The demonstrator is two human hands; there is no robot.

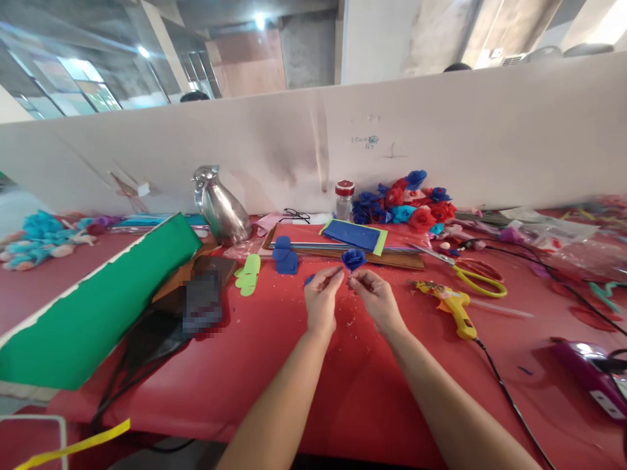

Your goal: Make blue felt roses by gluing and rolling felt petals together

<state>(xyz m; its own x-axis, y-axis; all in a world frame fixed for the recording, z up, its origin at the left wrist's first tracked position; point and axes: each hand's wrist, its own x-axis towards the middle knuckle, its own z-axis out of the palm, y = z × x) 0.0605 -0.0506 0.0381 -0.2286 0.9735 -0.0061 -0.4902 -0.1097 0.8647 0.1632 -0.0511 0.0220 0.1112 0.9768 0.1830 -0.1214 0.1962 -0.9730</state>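
A small blue artificial rose [353, 260] stands upright above the table, its base pinched between the thumb and fingers of my right hand [376, 297]. Close beside it, my left hand [322, 297] is closed in a pinch, fingertips just left of the flower; what they hold, if anything, is too small to make out. A bit of blue [309, 280] shows at the left hand's outer edge, mostly hidden. Stacked blue petal pieces [285, 256] lie beyond my left hand, with light green petal pieces [249, 274] further left.
A yellow glue gun [458, 312] and yellow-handled scissors [480, 281] lie right on the red table [274, 352]. At the back are a steel jug [225, 209], a glass jar [344, 202] and finished flowers [416, 205]. A green board [112, 307] leans left; a power strip [590, 372] sits right.
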